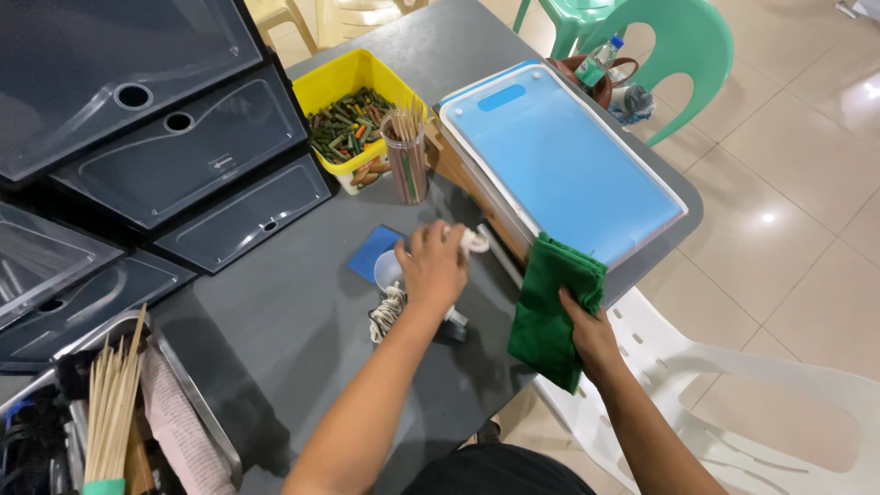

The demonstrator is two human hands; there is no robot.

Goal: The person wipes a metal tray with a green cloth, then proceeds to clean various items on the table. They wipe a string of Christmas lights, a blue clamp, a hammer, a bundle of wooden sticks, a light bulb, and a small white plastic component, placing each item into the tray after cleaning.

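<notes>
My left hand [433, 266] rests on a white appliance with a coiled white cord [387, 312] on the dark grey table [293, 321], and its fingers cover most of that thing. A blue square card [371, 252] lies just left of it. My right hand [587, 335] grips a folded green cloth [550, 307] at the table's right edge, touching the corner of a large light blue board [564, 160].
A yellow bin of crayons [353, 110] and a clear cup of sticks [406, 156] stand at the back. Dark plastic drawers [165, 156] fill the left. A tray with bamboo skewers [110, 403] is near left. White chair [733, 394] and green chair [678, 41] sit to the right.
</notes>
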